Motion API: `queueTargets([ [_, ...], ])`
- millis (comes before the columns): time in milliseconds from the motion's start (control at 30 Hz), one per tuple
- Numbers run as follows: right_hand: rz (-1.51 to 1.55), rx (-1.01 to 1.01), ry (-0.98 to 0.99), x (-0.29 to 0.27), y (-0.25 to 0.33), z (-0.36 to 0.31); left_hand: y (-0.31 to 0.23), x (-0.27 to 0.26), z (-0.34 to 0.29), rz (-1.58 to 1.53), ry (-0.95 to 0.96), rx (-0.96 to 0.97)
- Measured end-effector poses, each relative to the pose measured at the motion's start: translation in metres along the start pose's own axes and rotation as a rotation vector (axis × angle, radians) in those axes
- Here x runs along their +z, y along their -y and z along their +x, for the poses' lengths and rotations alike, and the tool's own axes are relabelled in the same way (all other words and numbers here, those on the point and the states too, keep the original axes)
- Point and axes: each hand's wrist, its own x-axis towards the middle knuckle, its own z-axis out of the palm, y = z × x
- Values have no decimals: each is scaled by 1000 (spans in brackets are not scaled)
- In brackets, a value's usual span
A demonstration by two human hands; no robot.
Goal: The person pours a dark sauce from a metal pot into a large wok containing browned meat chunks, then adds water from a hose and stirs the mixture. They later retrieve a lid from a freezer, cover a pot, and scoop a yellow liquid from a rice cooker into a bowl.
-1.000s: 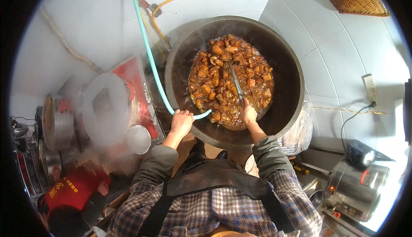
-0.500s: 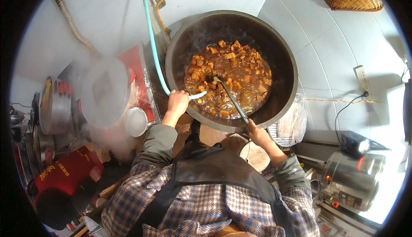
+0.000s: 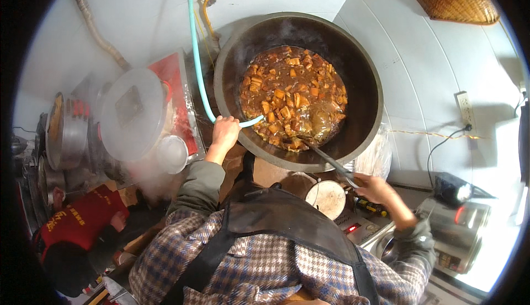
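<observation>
My left hand point(image 3: 225, 133) is closed round a turquoise hose point(image 3: 197, 67) near its tip, which sticks out over the near left rim of a large dark wok point(image 3: 361, 84). Whether water runs from it I cannot tell. In the wok lies a brown stew point(image 3: 290, 92) with chunks of what looks like pork belly. My right hand point(image 3: 378, 188) grips the end of a long-handled metal stirring tool point(image 3: 334, 164) beyond the near right rim. Its shaft slants over the rim into the stew's near side, and its head is hidden in the brown liquid.
Left stands a steaming pot with a pale round lid point(image 3: 132, 114), beside a smaller metal lid point(image 3: 172, 154). A person in red point(image 3: 85, 216) is at lower left. A round white-topped container point(image 3: 326, 200) sits near me; a metal appliance point(image 3: 455, 233) is at right.
My right hand has moved right and toward me, drawing the stirring tool's head from the stew's middle to its near side. The chunks have shifted. My left hand stays nearly in place.
</observation>
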Motion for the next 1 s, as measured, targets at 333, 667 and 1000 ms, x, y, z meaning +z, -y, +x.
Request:
queueTargets([
  [333,79,26,-330,104,44,215,7,2,1,-15,58,-21],
  [667,356,-47,-361,-18,37,227,15,-5,11,-63,56,18],
  [1000,465,186,-59,-131,2,-74,-7,-16,9,-18,141,40],
])
